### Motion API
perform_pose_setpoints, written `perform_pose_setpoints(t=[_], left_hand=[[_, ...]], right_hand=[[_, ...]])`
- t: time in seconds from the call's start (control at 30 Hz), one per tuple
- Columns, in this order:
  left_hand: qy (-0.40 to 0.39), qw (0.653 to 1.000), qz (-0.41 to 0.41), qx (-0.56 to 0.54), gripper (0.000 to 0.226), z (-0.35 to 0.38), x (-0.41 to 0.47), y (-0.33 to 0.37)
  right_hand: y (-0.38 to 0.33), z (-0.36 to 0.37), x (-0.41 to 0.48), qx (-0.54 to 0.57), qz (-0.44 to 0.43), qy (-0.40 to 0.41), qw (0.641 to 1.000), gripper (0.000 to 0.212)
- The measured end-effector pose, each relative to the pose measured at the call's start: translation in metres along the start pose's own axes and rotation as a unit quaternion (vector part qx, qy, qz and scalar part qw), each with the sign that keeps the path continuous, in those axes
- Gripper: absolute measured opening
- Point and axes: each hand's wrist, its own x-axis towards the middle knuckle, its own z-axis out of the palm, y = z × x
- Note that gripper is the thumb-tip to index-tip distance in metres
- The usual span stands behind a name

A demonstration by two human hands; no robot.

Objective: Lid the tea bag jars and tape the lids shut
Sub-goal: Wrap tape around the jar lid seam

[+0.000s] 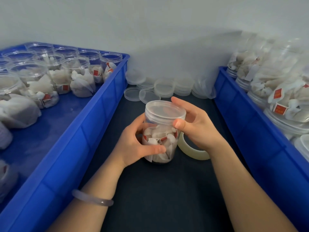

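A clear plastic jar [160,143] full of white tea bags with red tags stands on the dark table between my hands. A clear lid [164,110] sits on its top. My left hand [138,143] grips the jar's body from the left, thumb across the front. My right hand [195,124] curls round the lid's right rim, thumb pressed on the rim's front edge. A roll of pale tape [192,151] lies on the table right behind the jar, partly under my right wrist.
A blue crate [93,118] on the left holds several open jars of tea bags. Another blue crate [250,119] on the right holds lidded jars lying on their sides. Stacks of loose clear lids [165,87] lie at the back by the wall.
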Motion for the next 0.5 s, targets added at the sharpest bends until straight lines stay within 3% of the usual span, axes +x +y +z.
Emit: perform_pose_setpoints(t=[0.2, 0.27, 0.33, 0.4, 0.5], left_hand=[[-0.060, 0.996, -0.024, -0.062, 0.086, 0.000, 0.002, -0.004], [-0.052, 0.995, -0.034, -0.074, 0.090, 0.003, 0.001, -0.003], [-0.035, 0.998, -0.025, -0.040, 0.093, 0.006, 0.000, 0.000], [-0.008, 1.000, -0.004, 0.003, 0.095, 0.011, -0.002, 0.002], [0.023, 0.999, 0.023, 0.032, 0.094, 0.015, -0.007, 0.008]], right_hand=[[-0.001, -0.009, -0.006, 0.134, 0.038, -0.054, 0.989, 0.125], [-0.003, -0.006, -0.005, 0.110, 0.038, -0.043, 0.992, 0.129], [-0.010, 0.005, -0.002, 0.017, 0.030, -0.031, 0.999, 0.135], [-0.014, 0.022, 0.001, -0.045, 0.006, 0.039, 0.998, 0.114], [-0.008, 0.044, 0.001, 0.044, -0.033, 0.199, 0.978, 0.057]])
